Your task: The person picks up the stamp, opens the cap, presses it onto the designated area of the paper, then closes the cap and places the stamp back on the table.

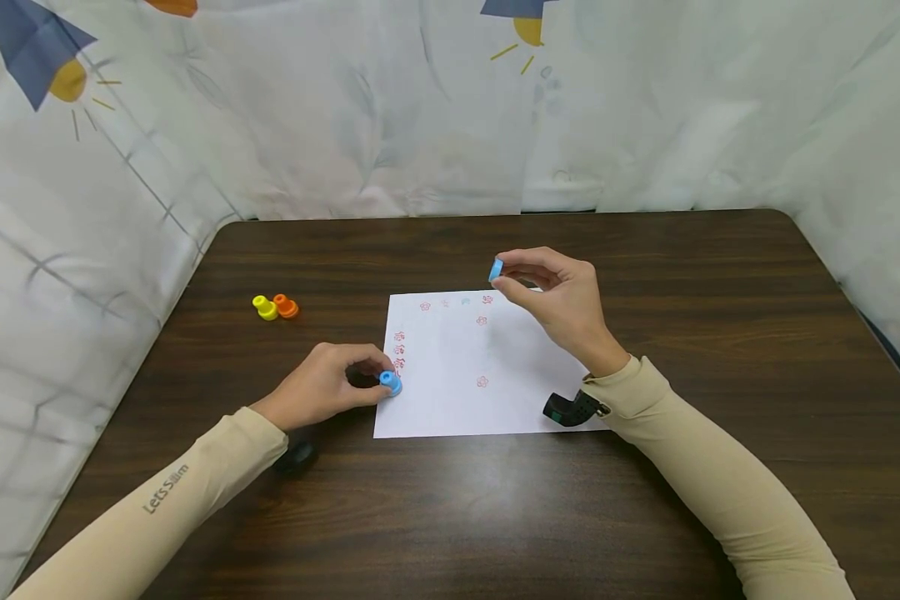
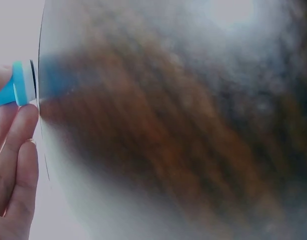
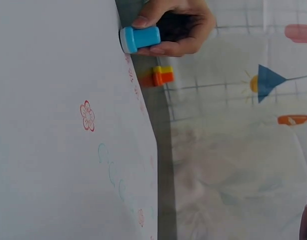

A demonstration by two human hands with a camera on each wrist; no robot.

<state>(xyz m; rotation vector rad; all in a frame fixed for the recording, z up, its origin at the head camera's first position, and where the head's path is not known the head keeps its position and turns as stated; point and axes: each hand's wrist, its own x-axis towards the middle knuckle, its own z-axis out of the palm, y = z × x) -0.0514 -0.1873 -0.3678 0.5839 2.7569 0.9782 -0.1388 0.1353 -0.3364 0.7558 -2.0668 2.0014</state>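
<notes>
My left hand [image 1: 328,385] pinches a blue toy stamp [image 1: 391,382] between thumb and fingers at the left edge of a white sheet of paper [image 1: 450,412]. In the left wrist view the white-ringed base of the stamp [image 2: 24,82] is right at the surface. Over the far edge of the sheet, my right hand [image 1: 566,304] pinches a small blue cap [image 1: 497,269] between thumb and fingertips. Red flower prints [image 3: 87,116] and pale blue prints [image 3: 103,153] mark the sheet, with several red ones down its left side near the stamp.
Left of the sheet, a yellow stamp [image 1: 265,307] and an orange stamp [image 1: 286,307] stand side by side on the dark wooden table [image 1: 487,517]. A patterned white curtain [image 1: 285,108] hangs behind the table and along its sides.
</notes>
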